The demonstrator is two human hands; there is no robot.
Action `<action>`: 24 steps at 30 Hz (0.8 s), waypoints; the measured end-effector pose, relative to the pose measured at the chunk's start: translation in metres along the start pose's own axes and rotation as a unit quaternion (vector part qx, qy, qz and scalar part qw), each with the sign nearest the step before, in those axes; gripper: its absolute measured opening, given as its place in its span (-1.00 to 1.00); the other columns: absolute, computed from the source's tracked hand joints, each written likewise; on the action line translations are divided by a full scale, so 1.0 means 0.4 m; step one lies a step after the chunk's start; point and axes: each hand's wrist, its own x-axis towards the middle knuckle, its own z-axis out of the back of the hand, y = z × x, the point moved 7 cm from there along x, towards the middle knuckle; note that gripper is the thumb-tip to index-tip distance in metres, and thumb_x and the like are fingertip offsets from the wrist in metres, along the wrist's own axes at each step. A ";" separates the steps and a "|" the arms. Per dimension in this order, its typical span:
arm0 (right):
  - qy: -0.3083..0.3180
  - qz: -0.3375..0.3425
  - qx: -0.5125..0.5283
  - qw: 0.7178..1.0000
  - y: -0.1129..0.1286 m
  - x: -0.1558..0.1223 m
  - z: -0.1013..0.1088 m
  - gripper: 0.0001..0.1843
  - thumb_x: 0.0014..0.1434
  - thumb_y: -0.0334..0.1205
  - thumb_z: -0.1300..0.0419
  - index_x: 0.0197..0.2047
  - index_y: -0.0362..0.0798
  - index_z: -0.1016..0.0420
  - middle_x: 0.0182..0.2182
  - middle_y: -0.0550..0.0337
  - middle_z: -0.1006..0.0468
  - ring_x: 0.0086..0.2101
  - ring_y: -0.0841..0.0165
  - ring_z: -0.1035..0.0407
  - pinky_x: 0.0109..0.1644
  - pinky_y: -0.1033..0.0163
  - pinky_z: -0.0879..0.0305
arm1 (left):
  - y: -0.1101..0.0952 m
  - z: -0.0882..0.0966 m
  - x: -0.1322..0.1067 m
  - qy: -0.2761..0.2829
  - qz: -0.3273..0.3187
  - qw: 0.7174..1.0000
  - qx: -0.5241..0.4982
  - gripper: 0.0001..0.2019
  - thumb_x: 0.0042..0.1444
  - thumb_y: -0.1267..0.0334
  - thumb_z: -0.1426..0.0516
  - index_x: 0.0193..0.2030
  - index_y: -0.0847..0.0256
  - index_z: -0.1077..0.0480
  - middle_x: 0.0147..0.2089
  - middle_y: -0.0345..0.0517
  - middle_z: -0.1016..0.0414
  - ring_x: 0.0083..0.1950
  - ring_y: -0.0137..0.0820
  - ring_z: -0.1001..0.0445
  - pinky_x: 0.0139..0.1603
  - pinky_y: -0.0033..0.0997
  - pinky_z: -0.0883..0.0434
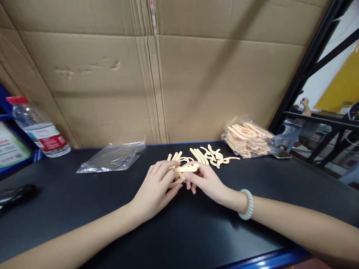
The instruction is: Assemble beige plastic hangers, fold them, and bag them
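Observation:
Both hands meet over the middle of a black table [174, 231]. My left hand [155, 188] and my right hand [206, 181] have their fingers closed on the same beige curved plastic piece [185, 169], held just above the tabletop. A second beige piece shows partly under the left fingers. Just behind the hands lies a loose pile of similar beige plastic pieces [209, 155]. A white coil band [247, 204] circles my right wrist.
A clear bag full of beige pieces [246, 139] lies at the back right, an empty clear bag [112, 157] at the back left. A water bottle [39, 129] lies far left, a black object [15, 195] near the left edge. A cardboard wall [157, 74] stands behind.

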 end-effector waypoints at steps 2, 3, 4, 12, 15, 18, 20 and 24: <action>-0.009 -0.013 0.007 1.000 -0.007 0.005 0.006 -0.71 0.14 -0.04 -0.23 -0.25 -0.10 -0.37 -0.54 0.30 -0.39 -0.58 0.49 -0.28 -0.58 0.40 -0.26 | 0.019 0.012 0.000 -0.037 0.027 0.999 -0.013 -0.90 0.23 0.37 -0.09 -0.12 0.19 -0.26 0.15 0.10 -0.31 0.21 -0.10 -0.23 0.12 -0.03 -0.29; -0.012 -0.019 0.007 1.000 -0.010 0.006 0.009 -0.73 0.13 -0.06 -0.25 -0.27 -0.10 -0.37 -0.53 0.30 -0.39 -0.58 0.49 -0.29 -0.58 0.41 -0.27 | 0.028 0.017 0.000 -0.054 0.044 0.997 -0.026 -0.87 0.23 0.37 -0.10 -0.09 0.19 -0.25 0.18 0.11 -0.28 0.24 -0.10 -0.20 0.17 0.00 -0.26; -0.011 -0.024 0.008 1.000 -0.013 0.007 0.010 -0.73 0.11 -0.07 -0.26 -0.30 -0.10 -0.36 -0.53 0.30 -0.39 -0.58 0.49 -0.30 -0.58 0.41 -0.28 | 0.038 0.020 -0.002 -0.066 0.064 0.995 -0.046 -0.80 0.22 0.35 -0.11 -0.04 0.19 -0.24 0.20 0.12 -0.26 0.26 -0.11 -0.20 0.20 -0.01 -0.25; -0.004 -0.012 0.010 1.000 -0.012 0.004 0.005 -0.74 0.09 -0.09 -0.31 -0.34 -0.10 -0.40 -0.52 0.29 -0.42 -0.58 0.52 -0.29 -0.54 0.41 -0.32 | 0.051 -0.023 -0.010 0.046 0.111 0.986 -0.119 -0.83 0.33 0.23 0.03 -0.05 0.17 -0.32 -0.18 -0.09 -0.54 -0.23 -0.30 -0.49 -0.21 -0.32 -0.40; -0.014 -0.014 -0.001 1.000 -0.009 0.004 0.009 -0.76 0.06 -0.11 -0.33 -0.36 -0.09 -0.43 -0.50 0.29 -0.43 -0.56 0.51 -0.30 -0.53 0.40 -0.34 | 0.058 -0.012 -0.013 0.024 0.133 0.984 -0.120 -0.81 0.33 0.23 0.05 -0.05 0.18 -0.32 -0.24 -0.11 -0.53 -0.28 -0.32 -0.48 -0.25 -0.34 -0.37; -0.011 -0.023 -0.023 0.999 -0.013 0.005 0.008 -0.78 0.01 -0.14 -0.35 -0.36 -0.09 -0.48 -0.41 0.22 -0.48 -0.48 0.45 -0.35 -0.51 0.37 -0.37 | 0.080 -0.002 -0.021 -0.016 0.192 0.967 -0.166 -0.81 0.34 0.23 0.06 0.00 0.17 -0.28 -0.31 -0.20 -0.48 -0.33 -0.39 -0.47 -0.30 -0.42 -0.36; 0.002 -0.024 -0.061 0.998 -0.016 0.006 0.006 -0.80 0.00 -0.16 -0.35 -0.34 -0.10 -0.52 -0.40 0.20 -0.49 -0.47 0.44 -0.35 -0.51 0.37 -0.33 | 0.098 0.008 -0.026 -0.057 0.230 0.952 -0.194 -0.80 0.34 0.22 0.07 0.03 0.17 -0.25 -0.40 -0.27 -0.43 -0.41 -0.44 -0.44 -0.37 -0.48 -0.33; 0.047 -0.015 -0.162 0.986 -0.018 0.005 -0.001 -0.85 0.03 -0.23 -0.31 -0.32 -0.11 -0.58 -0.43 0.20 -0.49 -0.42 0.42 -0.36 -0.47 0.38 -0.23 | 0.131 0.029 -0.038 -0.134 0.298 0.923 -0.203 -0.80 0.34 0.20 0.06 0.00 0.18 -0.25 -0.49 -0.34 -0.34 -0.52 -0.49 -0.33 -0.47 -0.52 -0.27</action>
